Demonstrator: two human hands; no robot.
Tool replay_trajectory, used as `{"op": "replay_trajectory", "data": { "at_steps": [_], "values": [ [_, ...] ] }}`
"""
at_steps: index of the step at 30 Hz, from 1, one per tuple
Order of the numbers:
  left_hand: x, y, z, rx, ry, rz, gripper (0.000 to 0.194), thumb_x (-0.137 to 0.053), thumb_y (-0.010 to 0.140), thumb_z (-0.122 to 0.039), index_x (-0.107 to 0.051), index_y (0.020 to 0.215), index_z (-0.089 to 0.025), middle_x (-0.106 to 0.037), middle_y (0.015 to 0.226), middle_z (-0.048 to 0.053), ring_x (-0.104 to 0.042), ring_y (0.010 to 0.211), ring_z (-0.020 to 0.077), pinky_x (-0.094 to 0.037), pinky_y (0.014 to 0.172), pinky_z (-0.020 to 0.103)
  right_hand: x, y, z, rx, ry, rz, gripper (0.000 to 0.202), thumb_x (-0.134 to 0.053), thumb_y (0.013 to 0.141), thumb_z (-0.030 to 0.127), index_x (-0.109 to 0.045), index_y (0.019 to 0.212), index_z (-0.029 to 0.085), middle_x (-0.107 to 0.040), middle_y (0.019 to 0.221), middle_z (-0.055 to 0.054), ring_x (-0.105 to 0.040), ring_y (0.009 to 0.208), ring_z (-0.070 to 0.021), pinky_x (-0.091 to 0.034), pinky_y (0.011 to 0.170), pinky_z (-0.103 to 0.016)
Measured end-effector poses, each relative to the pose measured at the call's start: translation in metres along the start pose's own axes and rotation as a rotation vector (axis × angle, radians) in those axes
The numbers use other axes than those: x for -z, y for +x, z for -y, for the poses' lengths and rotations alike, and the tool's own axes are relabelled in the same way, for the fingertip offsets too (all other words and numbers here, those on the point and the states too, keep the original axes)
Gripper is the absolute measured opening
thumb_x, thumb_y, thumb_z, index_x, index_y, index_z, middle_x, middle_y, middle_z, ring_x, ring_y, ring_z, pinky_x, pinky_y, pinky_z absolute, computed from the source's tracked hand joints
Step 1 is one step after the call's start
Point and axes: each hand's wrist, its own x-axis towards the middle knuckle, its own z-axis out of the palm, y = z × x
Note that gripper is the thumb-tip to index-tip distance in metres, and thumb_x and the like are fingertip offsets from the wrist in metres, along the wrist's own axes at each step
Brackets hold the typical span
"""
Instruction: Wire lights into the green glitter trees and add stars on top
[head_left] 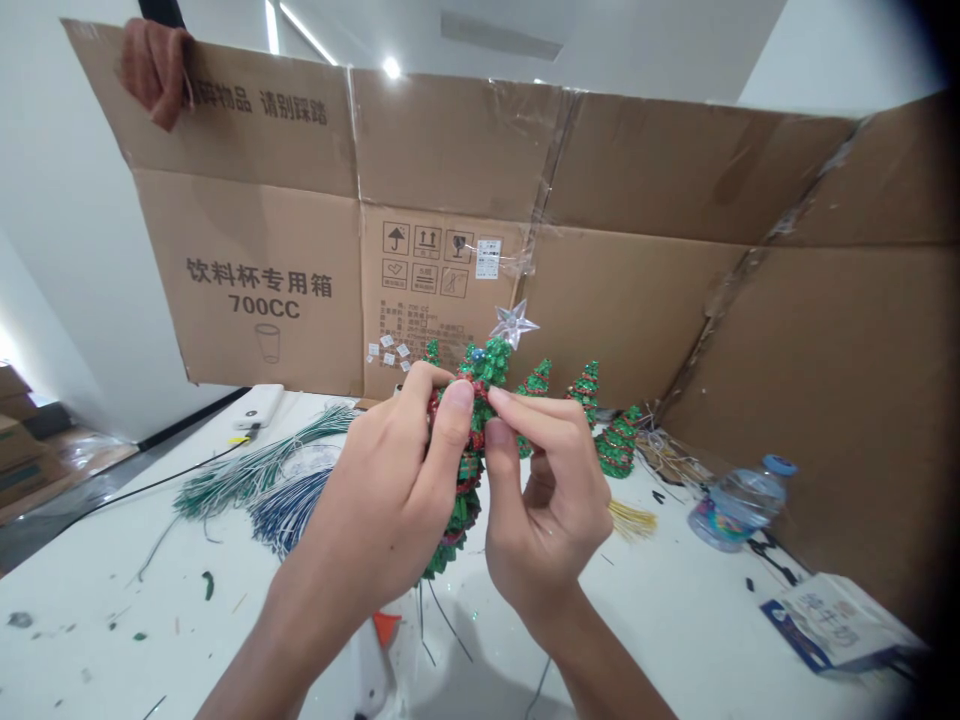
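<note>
Near the middle of the view stands a small green Christmas tree (466, 505) with red trim and a clear star (513, 324) on its tip. My left hand (382, 490) is closed around its upper part, thumb pressed on the red trim. From the other side my right hand (551, 480) pinches with thumb and forefinger at the tree's trim; what lies between these fingertips is too small to make out. Thin dark wires hang below the tree. Behind my hands are several similar small trees (617, 442).
Bundles of green wire (262, 465) and blue wire (289, 510) lie left. A water bottle (742, 505) and a white-and-blue packet (840, 620) are at right. A white tool with an orange part (371, 670) lies in front. Unfolded cardboard (450, 160) walls the back.
</note>
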Motion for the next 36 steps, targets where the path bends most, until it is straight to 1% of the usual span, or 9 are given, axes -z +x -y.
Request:
{"op": "replay_trajectory", "data": {
  "at_steps": [5, 14, 22, 27, 36],
  "values": [
    [-0.0003, 0.0009, 0.0001, 0.001, -0.018, 0.0, 0.038, -0.033, 0.118, -0.053, -0.053, 0.099, -0.027, -0.062, 0.077, -0.005, -0.059, 0.073, 0.0189, -0.039, 0.071, 0.036, -0.0001, 0.0002, 0.0004, -0.006, -0.009, 0.002, 0.039, -0.064, 0.099, 0.0, -0.078, 0.124, 0.027, -0.078, 0.111, -0.005, -0.073, 0.105, -0.022, -0.068, 0.083, -0.044],
    [-0.0005, -0.0002, 0.0005, 0.013, -0.016, 0.007, 0.039, -0.032, 0.118, -0.056, -0.053, 0.1, -0.027, -0.06, 0.075, -0.007, -0.057, 0.072, 0.0166, -0.039, 0.071, 0.036, -0.0001, 0.0, 0.0007, -0.004, -0.004, 0.002, 0.039, -0.064, 0.099, -0.001, -0.078, 0.124, 0.025, -0.077, 0.111, -0.006, -0.073, 0.105, -0.0215, -0.067, 0.083, -0.043],
    [0.0002, -0.0002, 0.0003, 0.009, -0.01, 0.009, 0.039, -0.032, 0.118, -0.055, -0.053, 0.101, -0.027, -0.061, 0.077, -0.006, -0.058, 0.074, 0.0167, -0.039, 0.072, 0.036, -0.0002, 0.0005, 0.0011, -0.012, -0.022, -0.002, 0.039, -0.064, 0.1, 0.002, -0.077, 0.124, 0.029, -0.078, 0.111, -0.005, -0.074, 0.104, -0.0219, -0.068, 0.081, -0.043],
    [-0.0006, -0.0004, -0.0005, 0.001, -0.012, 0.009, 0.038, -0.033, 0.118, -0.054, -0.053, 0.1, -0.027, -0.062, 0.078, -0.006, -0.058, 0.074, 0.0172, -0.039, 0.072, 0.036, -0.0004, 0.0001, 0.0007, -0.001, -0.005, -0.002, 0.039, -0.064, 0.099, 0.0, -0.078, 0.124, 0.026, -0.078, 0.111, -0.005, -0.074, 0.104, -0.0216, -0.067, 0.083, -0.043],
    [0.0001, -0.0001, 0.0002, 0.0, -0.004, 0.007, 0.038, -0.032, 0.118, -0.054, -0.054, 0.101, -0.027, -0.062, 0.078, -0.006, -0.059, 0.074, 0.0171, -0.039, 0.071, 0.036, -0.0002, -0.0004, 0.0008, -0.005, -0.008, 0.001, 0.039, -0.064, 0.099, 0.0, -0.077, 0.124, 0.027, -0.078, 0.112, -0.005, -0.073, 0.105, -0.0215, -0.067, 0.083, -0.043]
  ]
}}
